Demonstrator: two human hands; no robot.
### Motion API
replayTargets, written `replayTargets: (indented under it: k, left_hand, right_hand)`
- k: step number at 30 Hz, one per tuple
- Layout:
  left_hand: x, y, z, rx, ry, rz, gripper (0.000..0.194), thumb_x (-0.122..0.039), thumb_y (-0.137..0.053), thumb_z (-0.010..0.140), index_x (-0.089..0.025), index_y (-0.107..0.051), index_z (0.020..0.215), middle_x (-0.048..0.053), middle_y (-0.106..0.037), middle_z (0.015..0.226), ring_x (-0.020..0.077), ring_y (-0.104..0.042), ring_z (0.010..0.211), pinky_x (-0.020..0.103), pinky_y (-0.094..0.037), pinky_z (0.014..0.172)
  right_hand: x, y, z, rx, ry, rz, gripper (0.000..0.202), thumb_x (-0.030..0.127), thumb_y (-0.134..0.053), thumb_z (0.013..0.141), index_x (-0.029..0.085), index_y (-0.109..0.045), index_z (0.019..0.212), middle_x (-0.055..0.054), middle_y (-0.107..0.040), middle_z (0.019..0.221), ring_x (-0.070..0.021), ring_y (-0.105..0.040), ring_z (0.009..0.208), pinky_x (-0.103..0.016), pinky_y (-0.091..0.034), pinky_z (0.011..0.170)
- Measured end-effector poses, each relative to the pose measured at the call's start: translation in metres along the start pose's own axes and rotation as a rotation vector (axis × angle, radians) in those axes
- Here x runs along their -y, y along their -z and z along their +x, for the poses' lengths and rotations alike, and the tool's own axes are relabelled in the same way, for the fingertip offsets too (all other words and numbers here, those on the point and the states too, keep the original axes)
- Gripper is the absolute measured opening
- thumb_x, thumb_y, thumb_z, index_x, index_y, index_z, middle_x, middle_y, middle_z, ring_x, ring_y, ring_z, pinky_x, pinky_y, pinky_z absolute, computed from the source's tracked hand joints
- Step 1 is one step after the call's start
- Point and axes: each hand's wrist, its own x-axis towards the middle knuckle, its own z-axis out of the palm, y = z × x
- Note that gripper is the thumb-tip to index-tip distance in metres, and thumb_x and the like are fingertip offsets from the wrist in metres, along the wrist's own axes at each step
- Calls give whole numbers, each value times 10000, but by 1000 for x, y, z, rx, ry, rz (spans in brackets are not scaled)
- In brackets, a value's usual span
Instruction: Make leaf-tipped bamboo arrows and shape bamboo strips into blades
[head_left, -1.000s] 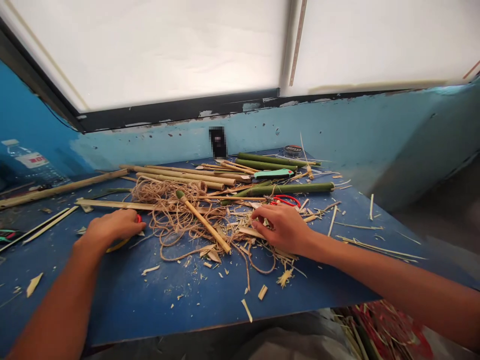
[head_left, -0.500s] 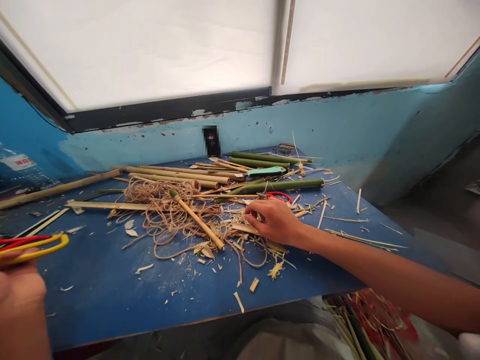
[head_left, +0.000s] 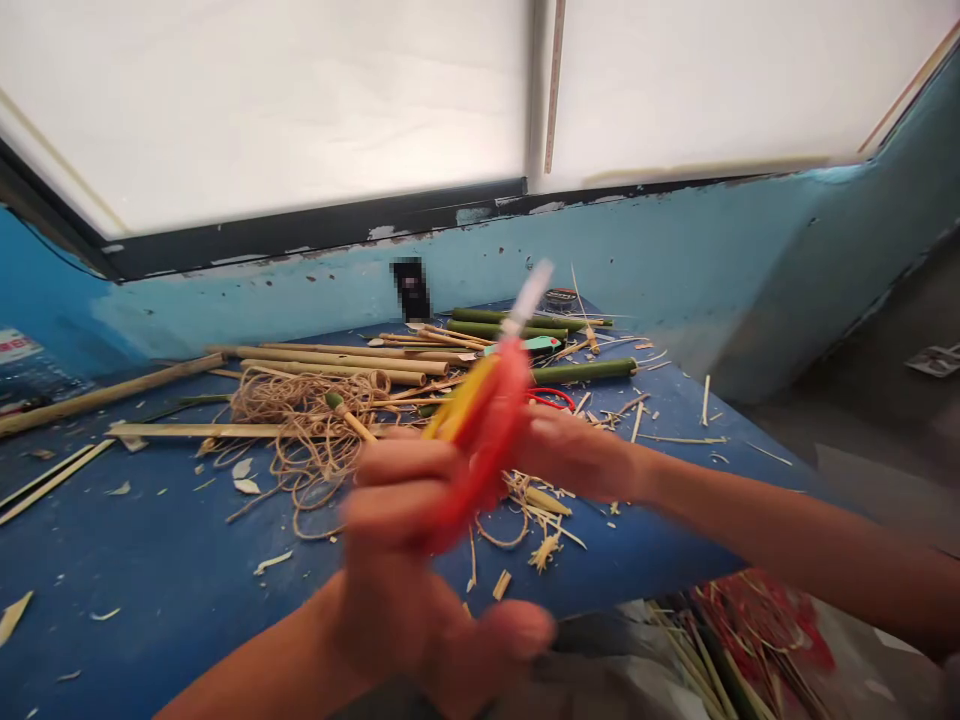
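My left hand (head_left: 420, 540), blurred by motion, is wrapped round red and yellow scissors (head_left: 487, 430) at the middle of the view, blades pointing up and away. Just behind the red handles, my right hand (head_left: 574, 450) is low over the bamboo shavings; its fingers are partly hidden and smeared, so what they hold is unclear. Left of the scissors lies a tangle of brown twine (head_left: 300, 400). A thin stick with a green tip (head_left: 341, 405) rests on the twine, its lower part behind my left hand.
Bamboo poles (head_left: 337, 365) and green stalks (head_left: 581, 371) lie across the back of the blue table (head_left: 187, 590). A mint-handled tool (head_left: 541, 344) is among them. A black pixelated object (head_left: 411, 290) stands by the wall. Red netting and strips (head_left: 772, 620) lie below the right edge.
My left hand has swung from the far left to the middle, bringing the scissors in front of my right hand. My right hand has stayed near the shavings. The view has shifted slightly.
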Motion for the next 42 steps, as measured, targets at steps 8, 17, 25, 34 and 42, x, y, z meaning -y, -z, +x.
replayTargets:
  k: [8,17,25,34,42]
  left_hand:
    - [-28,-5,21,-44,-414,-179,512,-315,-531,978,-234,-406,1468,160,-473,1481,297,-450,1405,466,-392,1129]
    - [31,-27,14,254,-74,-83,195,-359,-573,984,-274,-687,1117,54,-681,1216,265,-597,1183,474,-377,1011]
    - [19,-26,13,152,-86,-141,129,-324,-593,982,-273,-709,958,15,-721,1115,210,-631,1068,397,-366,926]
    - [9,18,50,-318,556,-1095,106,-298,-549,964,-220,-477,958,-85,-412,611,68,-366,467,186,-289,442]
    - [-7,26,49,-401,527,-940,181,-352,-632,946,-180,-624,891,-21,-603,644,66,-470,475,187,-368,421]
  right_hand:
    - [34,-14,-19,-788,-4,70,221,343,-750,838,207,-686,1001,-32,-641,961,-154,-626,865,-267,-526,739]
    - [0,8,-41,-567,-83,97,444,644,-613,873,202,-600,916,26,-390,738,-108,-371,586,-265,-330,522]
    - [2,-5,-38,-359,-48,-226,579,745,-502,871,205,-589,1064,-28,-428,879,-176,-404,745,-344,-377,691]
    - [-15,25,-4,-651,24,-454,449,651,-435,971,224,-541,883,7,-433,779,-158,-394,698,-323,-365,657]
    - [-13,4,-8,-460,-263,-617,477,625,-594,910,216,-549,1150,-21,-511,962,-172,-448,817,-321,-392,707]
